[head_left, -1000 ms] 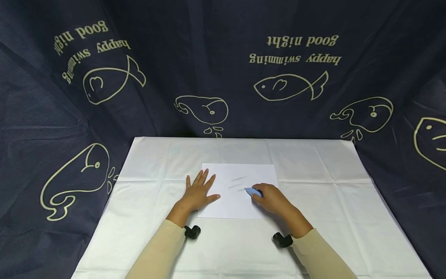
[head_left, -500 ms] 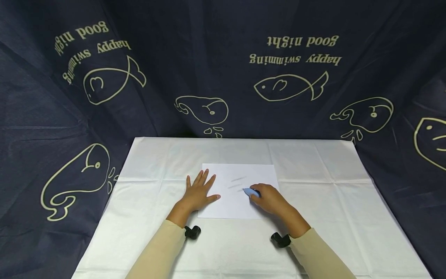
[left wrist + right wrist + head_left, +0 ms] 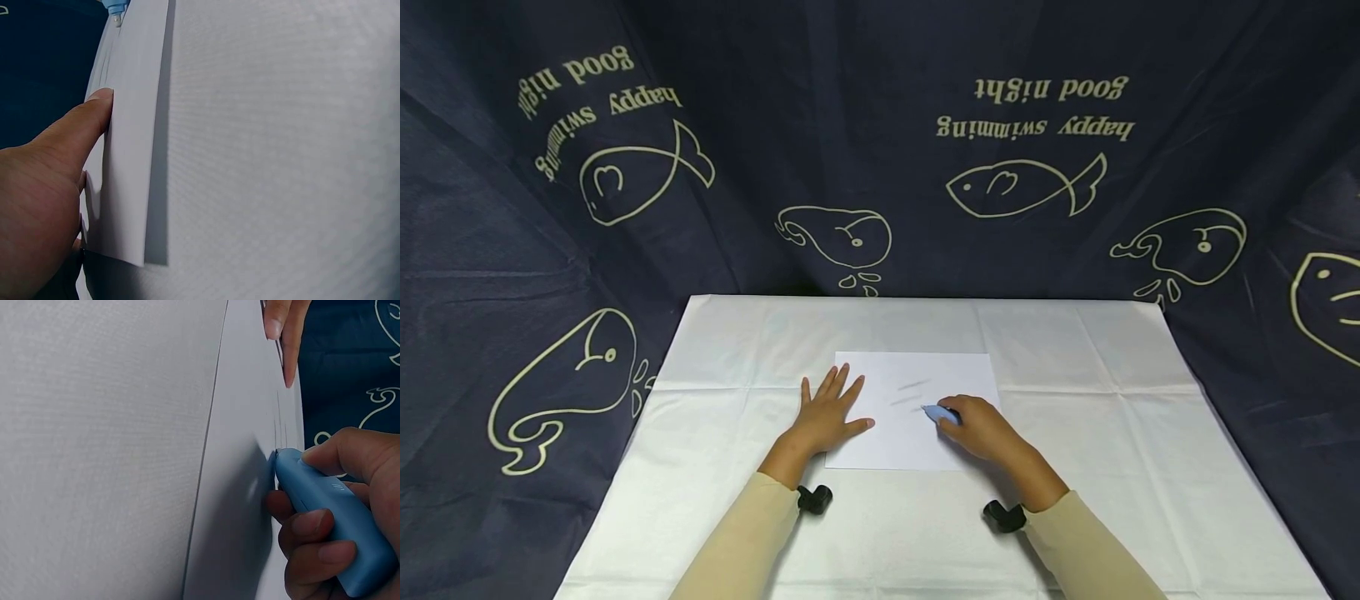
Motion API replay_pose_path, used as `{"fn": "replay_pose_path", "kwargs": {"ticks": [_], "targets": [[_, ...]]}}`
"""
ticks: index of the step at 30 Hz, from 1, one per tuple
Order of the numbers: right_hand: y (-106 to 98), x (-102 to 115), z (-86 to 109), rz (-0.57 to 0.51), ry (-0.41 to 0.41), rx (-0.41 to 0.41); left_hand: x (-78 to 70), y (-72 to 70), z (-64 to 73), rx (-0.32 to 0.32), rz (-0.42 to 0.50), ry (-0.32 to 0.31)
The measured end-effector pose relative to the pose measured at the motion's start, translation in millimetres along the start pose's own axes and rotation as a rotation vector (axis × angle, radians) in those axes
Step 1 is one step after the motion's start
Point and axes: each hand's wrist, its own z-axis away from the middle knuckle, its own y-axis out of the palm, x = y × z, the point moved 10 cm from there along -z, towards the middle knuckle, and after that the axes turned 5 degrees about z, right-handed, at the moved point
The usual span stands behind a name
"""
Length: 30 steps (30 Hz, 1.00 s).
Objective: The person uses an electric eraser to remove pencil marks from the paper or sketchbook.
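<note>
Lying nearest, a beige left sleeve [image 3: 737, 542] and right sleeve [image 3: 1086, 546] cross the white cloth [image 3: 1097, 433], each with a small black device [image 3: 1004, 517] at the cuff. Beyond them, the right hand [image 3: 988, 429] grips a blue tool [image 3: 337, 512], fingers curled beneath and thumb on top near the front. The tool is smooth, rounded and light blue, fat in the body and tapering towards the front, with a faint pale marking on its side. Its small, pale tip [image 3: 117, 20] points away from the hand, at the paper near the middle of the sheet. The left hand [image 3: 822, 421] lies flat with fingers spread wide, its thumb stretched over the left part of the white paper [image 3: 887, 442] and its little finger past the edge. The near edge of the sheet casts a shadow on the cloth. Three slanting grey streaks [image 3: 913, 385], soft and smudgy, mark the paper; the lowest runs up to the tip. Behind the cloth's far edge hangs a dark blue curtain [image 3: 880, 125] with cream fish, whales and upside-down lettering.
</note>
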Motion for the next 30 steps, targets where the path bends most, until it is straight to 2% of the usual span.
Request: {"fn": "replay_pose_path", "kwargs": {"ticks": [7, 18, 22, 30], "targets": [[0, -2, -1.0, 0.025, 0.019, -0.005, 0.4, -0.6, 0.0, -0.003, -0.002, -0.001], [4, 4, -2.6, 0.014, -0.017, -0.007, 0.9, 1.5, -1.3, -0.001, -0.007, -0.005], [7, 6, -3.5, -0.005, -0.003, 0.002, 0.6, 1.1, -1.0, -0.003, 0.003, -0.005], [6, 7, -4.1, 0.032, -0.01, -0.017, -0.7, -0.5, -1.0, 0.005, -0.005, -0.007]]}}
